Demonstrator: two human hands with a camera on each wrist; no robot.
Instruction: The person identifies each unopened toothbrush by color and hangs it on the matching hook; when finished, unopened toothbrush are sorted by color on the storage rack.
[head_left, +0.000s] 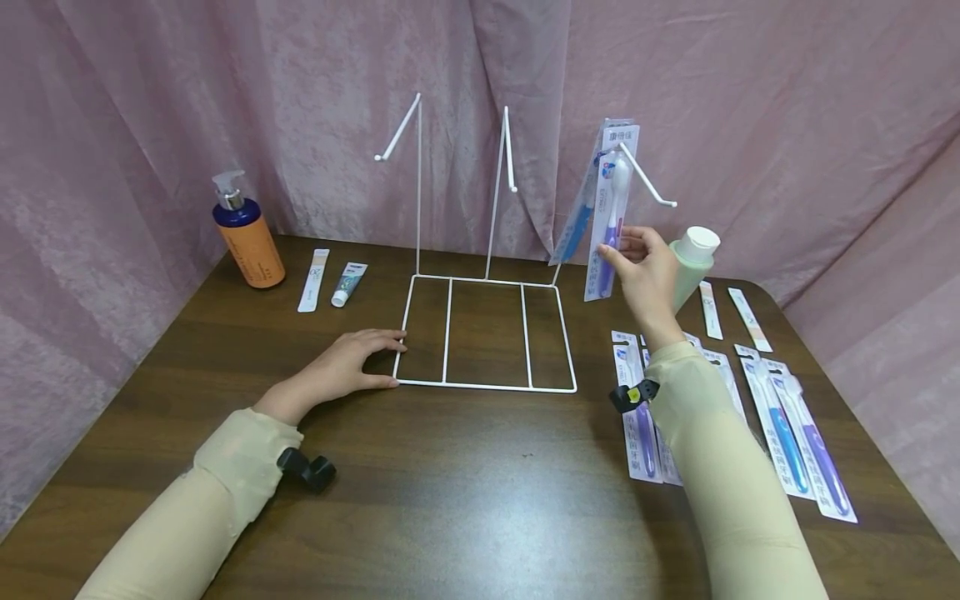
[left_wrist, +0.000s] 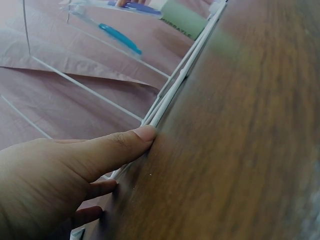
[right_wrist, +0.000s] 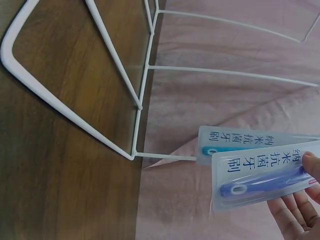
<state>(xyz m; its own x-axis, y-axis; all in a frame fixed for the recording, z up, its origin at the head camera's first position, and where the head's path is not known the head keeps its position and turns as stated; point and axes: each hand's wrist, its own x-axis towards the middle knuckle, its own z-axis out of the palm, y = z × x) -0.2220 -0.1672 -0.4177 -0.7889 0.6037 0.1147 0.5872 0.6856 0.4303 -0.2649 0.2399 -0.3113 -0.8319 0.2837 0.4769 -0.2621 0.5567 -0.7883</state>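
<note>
A white wire display rack (head_left: 485, 332) stands on the dark wooden table, with three hooks up top. My left hand (head_left: 352, 364) rests flat beside the rack's left base bar, thumb (left_wrist: 120, 146) pressed against the wire (left_wrist: 172, 92). My right hand (head_left: 643, 271) pinches a packaged purple toothbrush (head_left: 611, 212) that hangs on the right hook (head_left: 649, 187). A packaged blue toothbrush (head_left: 579, 221) hangs behind it on the same hook. In the right wrist view both packs (right_wrist: 260, 172) show with the fingers (right_wrist: 300, 210) at the purple one's lower edge.
Several packaged toothbrushes (head_left: 795, 433) lie flat on the table at the right. A green bottle (head_left: 692, 265) stands behind my right hand. At back left stand an orange pump bottle (head_left: 247, 233), a small tube (head_left: 348, 283) and a white pack (head_left: 313, 280). Pink curtain surrounds the table.
</note>
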